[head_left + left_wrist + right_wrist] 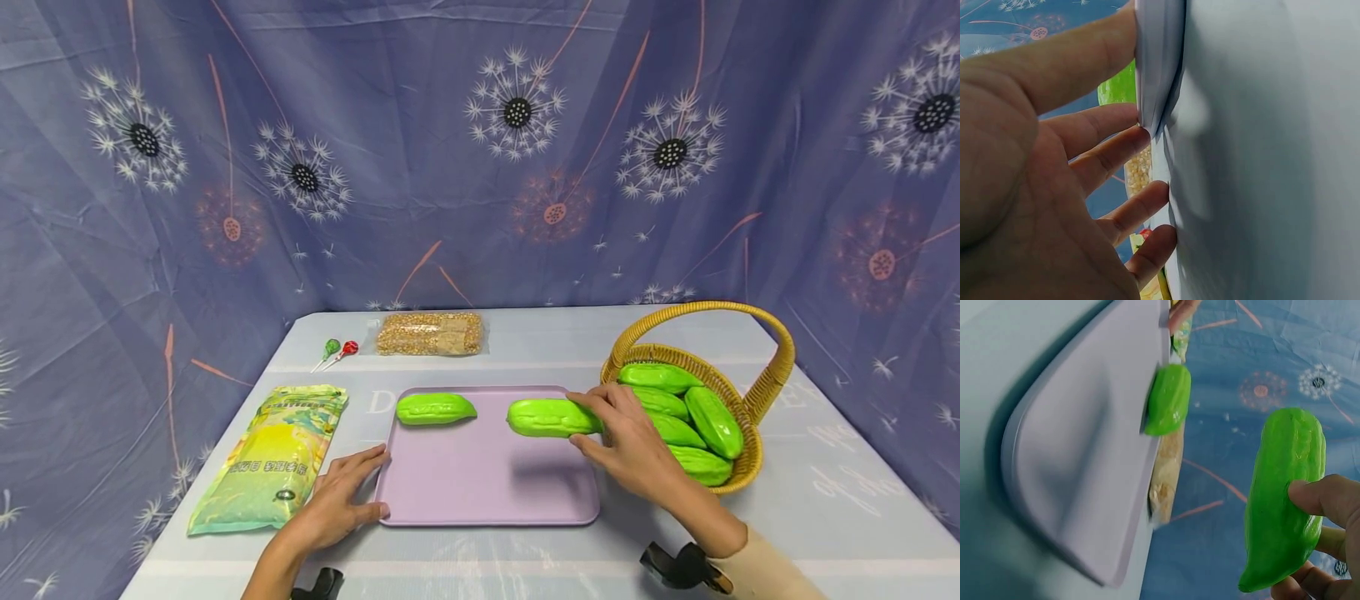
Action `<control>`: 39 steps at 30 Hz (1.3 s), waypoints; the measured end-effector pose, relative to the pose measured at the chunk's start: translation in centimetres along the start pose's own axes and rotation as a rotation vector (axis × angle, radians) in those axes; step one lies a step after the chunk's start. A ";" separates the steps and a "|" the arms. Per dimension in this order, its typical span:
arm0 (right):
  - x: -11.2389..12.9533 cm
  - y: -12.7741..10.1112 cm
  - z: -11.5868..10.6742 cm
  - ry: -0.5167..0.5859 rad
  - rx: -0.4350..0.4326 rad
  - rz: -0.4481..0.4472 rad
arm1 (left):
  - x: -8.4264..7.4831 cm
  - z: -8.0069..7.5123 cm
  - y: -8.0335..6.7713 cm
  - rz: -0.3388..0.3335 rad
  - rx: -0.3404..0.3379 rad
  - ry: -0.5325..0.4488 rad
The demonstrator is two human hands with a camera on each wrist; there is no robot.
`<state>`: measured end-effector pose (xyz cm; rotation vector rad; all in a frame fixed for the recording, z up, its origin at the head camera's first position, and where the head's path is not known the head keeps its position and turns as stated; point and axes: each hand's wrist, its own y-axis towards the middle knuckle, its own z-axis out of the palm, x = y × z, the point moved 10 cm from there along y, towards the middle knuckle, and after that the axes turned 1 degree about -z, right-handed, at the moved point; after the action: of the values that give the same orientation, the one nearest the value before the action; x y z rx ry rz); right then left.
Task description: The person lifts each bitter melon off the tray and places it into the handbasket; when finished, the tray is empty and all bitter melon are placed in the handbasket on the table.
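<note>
My right hand (630,437) pinches a bright green, ridged bitter melon (1288,481) between thumb and fingers. It hangs over the right part of the lilac tray (480,492), casting a shadow there. A second bitter melon (435,408) lies along the tray's back left side. At the tray's left edge, my left hand (337,500) rests with fingers spread and fairly straight, thumb and fingertips touching the rim. Several more bitter melons (712,421) fill a woven yellow basket (752,462) just right of the tray, partly behind my right hand.
The basket's tall arched handle (705,307) rises beside my right hand. Left of the tray lies a green and yellow packet (273,458). Farther back are a green lollipop (332,347), a red lollipop (348,347) and a clear bag of corn kernels (429,333). A patterned curtain backs the table.
</note>
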<state>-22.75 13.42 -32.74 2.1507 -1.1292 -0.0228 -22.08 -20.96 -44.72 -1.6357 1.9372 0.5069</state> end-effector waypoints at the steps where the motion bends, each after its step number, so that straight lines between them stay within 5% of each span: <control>1: -0.3 -0.1 -0.3 -0.005 -0.007 0.001 | 0.0 0.0 0.0 -0.001 0.000 -0.001; 19: -4.9 -1.5 -4.6 -0.066 -0.051 0.060 | -0.2 -0.1 -0.1 0.027 -0.019 0.038; 39: -10.4 -3.3 -7.2 -0.092 0.052 0.197 | -0.2 -0.2 -0.1 0.043 -0.028 0.047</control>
<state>-24.55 26.33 -32.19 2.0919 -1.4054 -0.0034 -21.98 -20.90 -44.43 -1.6402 2.0119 0.5189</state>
